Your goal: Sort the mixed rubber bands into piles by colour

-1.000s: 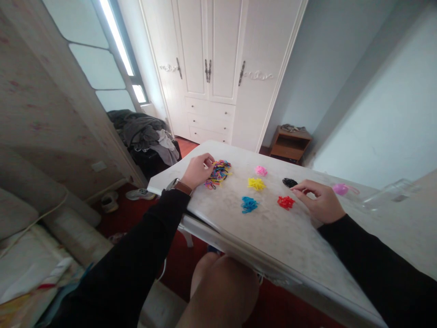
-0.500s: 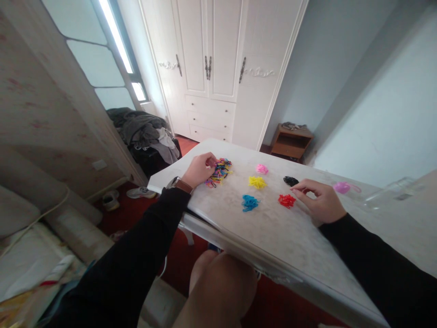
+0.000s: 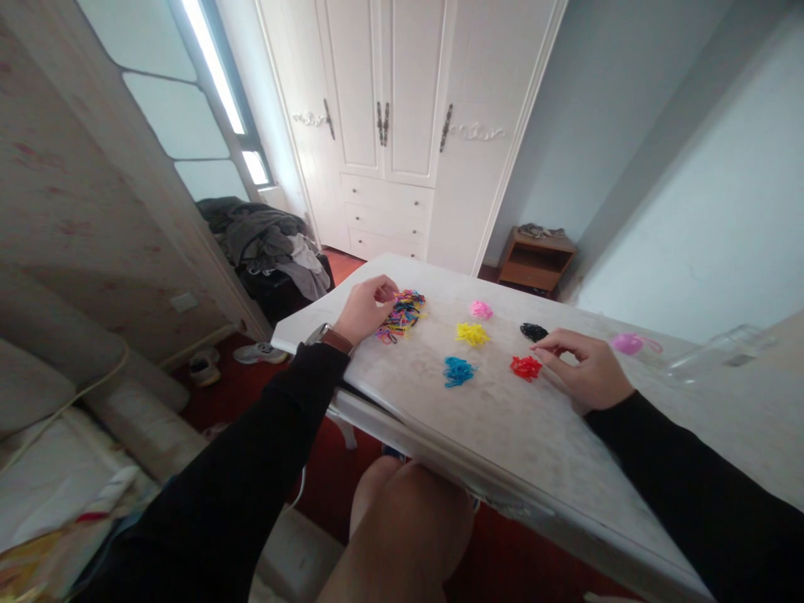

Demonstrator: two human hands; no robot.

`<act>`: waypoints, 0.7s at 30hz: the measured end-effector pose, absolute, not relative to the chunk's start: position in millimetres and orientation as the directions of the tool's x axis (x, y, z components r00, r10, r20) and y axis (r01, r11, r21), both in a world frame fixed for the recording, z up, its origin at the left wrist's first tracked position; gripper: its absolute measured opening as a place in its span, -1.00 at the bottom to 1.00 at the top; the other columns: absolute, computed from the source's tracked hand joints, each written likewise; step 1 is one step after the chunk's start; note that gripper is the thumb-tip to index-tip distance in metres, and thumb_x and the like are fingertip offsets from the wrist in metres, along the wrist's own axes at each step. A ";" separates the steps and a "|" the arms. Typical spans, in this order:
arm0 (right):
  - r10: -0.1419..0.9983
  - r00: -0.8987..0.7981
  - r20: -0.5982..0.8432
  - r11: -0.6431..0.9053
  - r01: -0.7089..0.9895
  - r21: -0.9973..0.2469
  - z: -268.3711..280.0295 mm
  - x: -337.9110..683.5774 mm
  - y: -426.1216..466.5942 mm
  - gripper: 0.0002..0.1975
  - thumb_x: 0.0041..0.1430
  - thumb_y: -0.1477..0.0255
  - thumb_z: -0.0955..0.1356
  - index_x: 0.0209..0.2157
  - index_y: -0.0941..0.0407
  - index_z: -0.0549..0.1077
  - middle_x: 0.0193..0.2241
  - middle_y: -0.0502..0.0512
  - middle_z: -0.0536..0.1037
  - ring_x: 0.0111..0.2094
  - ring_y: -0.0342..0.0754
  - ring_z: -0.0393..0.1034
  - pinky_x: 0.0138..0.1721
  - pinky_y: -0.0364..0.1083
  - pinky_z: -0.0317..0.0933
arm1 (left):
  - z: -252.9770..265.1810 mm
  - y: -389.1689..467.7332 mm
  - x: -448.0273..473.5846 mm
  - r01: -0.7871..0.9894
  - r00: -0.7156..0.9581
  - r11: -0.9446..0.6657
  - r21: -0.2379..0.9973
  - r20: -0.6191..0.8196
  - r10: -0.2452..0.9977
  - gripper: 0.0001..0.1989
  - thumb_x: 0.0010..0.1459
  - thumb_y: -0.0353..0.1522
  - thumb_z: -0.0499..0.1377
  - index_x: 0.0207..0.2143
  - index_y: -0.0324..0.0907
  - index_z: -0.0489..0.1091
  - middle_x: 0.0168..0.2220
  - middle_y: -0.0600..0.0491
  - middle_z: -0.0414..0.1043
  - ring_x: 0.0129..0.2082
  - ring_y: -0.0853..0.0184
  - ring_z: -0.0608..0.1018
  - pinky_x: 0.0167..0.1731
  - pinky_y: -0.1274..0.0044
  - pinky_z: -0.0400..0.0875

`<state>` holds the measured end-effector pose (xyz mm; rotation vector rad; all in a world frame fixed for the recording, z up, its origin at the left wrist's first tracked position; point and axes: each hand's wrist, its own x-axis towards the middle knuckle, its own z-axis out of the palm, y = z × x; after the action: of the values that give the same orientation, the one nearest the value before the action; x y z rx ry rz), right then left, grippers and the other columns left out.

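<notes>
My left hand (image 3: 364, 311), a watch on its wrist, rests at the edge of a mixed-colour pile of small elastic bands (image 3: 405, 316). Its fingers are curled together at the pile, and what they pinch is hidden. On the right, my right hand (image 3: 585, 368) holds thumb and forefinger pressed together between the black bands (image 3: 533, 332) and the red bands (image 3: 526, 368); anything between the tips is too small to make out. Sorted by colour in the middle lie pink bands (image 3: 481, 310), yellow bands (image 3: 472, 334) and blue bands (image 3: 459, 371).
The piles lie on a pale table (image 3: 452, 435) whose near edge runs above my knees. A pink pouch-like thing (image 3: 631, 343) and a clear jar (image 3: 716, 353) lying on its side are to the right. Beyond the table stand a white wardrobe (image 3: 414, 92) and a small wooden cabinet (image 3: 537, 260).
My left hand has shifted very slightly away from me at the mixed pile. My right hand stays nearly in place, and the sorted piles look the same.
</notes>
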<state>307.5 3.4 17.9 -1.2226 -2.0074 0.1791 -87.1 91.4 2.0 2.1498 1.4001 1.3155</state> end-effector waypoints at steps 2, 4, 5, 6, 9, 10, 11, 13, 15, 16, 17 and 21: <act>0.809 -0.253 0.531 0.534 0.694 -0.483 18.5 307.1 3.0 -0.82 0.20 0.28 0.41 -0.42 0.03 0.61 -0.43 0.07 0.67 -0.43 0.01 0.53 -0.34 -0.03 0.41 | 1.3 91.3 -86.2 0.564 0.127 -0.524 0.638 0.560 0.819 -0.86 0.08 -0.45 0.20 -0.27 -0.20 0.50 -0.33 0.02 0.56 -0.31 0.31 0.58 -0.19 0.46 0.54; 0.812 -0.258 0.523 0.535 0.688 -0.491 19.8 306.4 2.3 -0.82 0.19 0.28 0.41 -0.42 0.03 0.62 -0.44 0.07 0.66 -0.44 0.01 0.51 -0.35 -0.02 0.40 | 0.9 90.7 -85.2 0.548 0.134 -0.532 0.646 0.559 0.818 -0.88 0.11 -0.45 0.19 -0.27 -0.19 0.49 -0.29 0.00 0.56 -0.29 0.32 0.58 -0.21 0.48 0.56; 0.814 -0.260 0.519 0.534 0.686 -0.494 20.5 306.0 1.9 -0.82 0.19 0.27 0.41 -0.42 0.03 0.62 -0.44 0.07 0.66 -0.44 0.00 0.51 -0.35 -0.02 0.40 | 1.0 90.3 -84.8 0.546 0.139 -0.530 0.648 0.555 0.821 -0.90 0.13 -0.44 0.20 -0.27 -0.19 0.48 -0.28 0.00 0.56 -0.28 0.32 0.57 -0.23 0.50 0.56; 0.816 -0.262 0.515 0.533 0.685 -0.496 21.2 305.6 1.7 -0.82 0.19 0.27 0.42 -0.42 0.03 0.62 -0.44 0.07 0.66 -0.45 0.00 0.50 -0.35 -0.02 0.41 | 1.4 89.7 -84.5 0.548 0.141 -0.527 0.649 0.550 0.824 -0.91 0.14 -0.43 0.20 -0.28 -0.19 0.48 -0.26 -0.01 0.56 -0.26 0.31 0.57 -0.26 0.52 0.55; 0.816 -0.269 0.512 0.536 0.686 -0.493 22.1 305.1 1.3 -0.81 0.19 0.26 0.42 -0.42 0.03 0.62 -0.45 0.07 0.66 -0.45 0.00 0.49 -0.34 -0.03 0.41 | 3.1 88.7 -84.4 0.558 0.128 -0.511 0.653 0.541 0.831 -0.93 0.16 -0.41 0.21 -0.28 -0.19 0.49 -0.24 -0.02 0.56 -0.25 0.31 0.57 -0.32 0.55 0.53; 0.814 -0.272 0.514 0.539 0.684 -0.491 22.0 305.1 1.3 -0.80 0.19 0.25 0.42 -0.42 0.04 0.62 -0.45 0.07 0.66 -0.45 0.00 0.49 -0.34 -0.03 0.41 | 3.5 88.7 -84.6 0.560 0.118 -0.505 0.657 0.541 0.833 -0.94 0.17 -0.41 0.22 -0.29 -0.19 0.49 -0.24 -0.02 0.56 -0.24 0.31 0.57 -0.32 0.56 0.53; 0.813 -0.272 0.515 0.540 0.684 -0.490 21.7 305.2 1.4 -0.80 0.19 0.24 0.42 -0.42 0.04 0.62 -0.45 0.07 0.66 -0.45 -0.01 0.49 -0.34 -0.03 0.41 | 3.7 88.9 -84.7 0.557 0.107 -0.501 0.662 0.540 0.835 -0.95 0.16 -0.41 0.23 -0.30 -0.19 0.49 -0.23 -0.02 0.56 -0.24 0.31 0.57 -0.32 0.56 0.53; 0.812 -0.269 0.518 0.539 0.685 -0.490 21.2 305.2 1.4 -0.79 0.19 0.24 0.42 -0.42 0.04 0.63 -0.44 0.08 0.66 -0.45 -0.01 0.49 -0.34 -0.02 0.41 | 3.1 90.0 -85.0 0.543 0.099 -0.499 0.676 0.538 0.837 -0.96 0.16 -0.41 0.24 -0.32 -0.19 0.48 -0.23 -0.02 0.56 -0.23 0.31 0.59 -0.31 0.54 0.54; 0.812 -0.271 0.518 0.541 0.683 -0.491 21.1 304.9 1.2 -0.78 0.20 0.23 0.42 -0.42 0.05 0.63 -0.44 0.08 0.66 -0.45 -0.01 0.48 -0.34 -0.02 0.41 | 1.9 91.3 -85.1 0.518 0.107 -0.509 0.687 0.538 0.836 -0.97 0.16 -0.41 0.24 -0.33 -0.19 0.48 -0.23 -0.02 0.58 -0.23 0.30 0.60 -0.26 0.51 0.55; 0.812 -0.272 0.517 0.542 0.682 -0.492 21.2 304.8 1.0 -0.78 0.20 0.24 0.42 -0.42 0.05 0.63 -0.44 0.08 0.66 -0.45 -0.01 0.48 -0.33 -0.02 0.41 | 1.2 91.9 -85.2 0.507 0.116 -0.515 0.691 0.538 0.835 -0.97 0.16 -0.42 0.24 -0.33 -0.19 0.48 -0.23 -0.03 0.59 -0.23 0.29 0.61 -0.23 0.50 0.55; 0.811 -0.274 0.517 0.544 0.679 -0.494 21.3 304.6 0.8 -0.78 0.20 0.24 0.42 -0.42 0.05 0.63 -0.44 0.08 0.66 -0.45 -0.01 0.48 -0.33 -0.02 0.41 | 0.7 92.4 -85.2 0.500 0.125 -0.520 0.693 0.536 0.835 -0.97 0.16 -0.43 0.23 -0.32 -0.19 0.48 -0.23 -0.02 0.59 -0.24 0.29 0.62 -0.20 0.48 0.55; 0.814 -0.280 0.510 0.544 0.677 -0.497 21.9 304.4 0.5 -0.80 0.19 0.26 0.42 -0.41 0.05 0.63 -0.44 0.07 0.66 -0.44 -0.01 0.49 -0.33 -0.03 0.40 | 0.9 93.6 -85.3 0.549 0.117 -0.500 0.670 0.531 0.839 -0.94 0.15 -0.43 0.22 -0.32 -0.18 0.50 -0.30 0.00 0.61 -0.29 0.29 0.62 -0.18 0.45 0.53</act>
<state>304.4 0.5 21.9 -1.2002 -2.0343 0.2344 -85.3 93.6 0.9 2.0923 1.3603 1.3303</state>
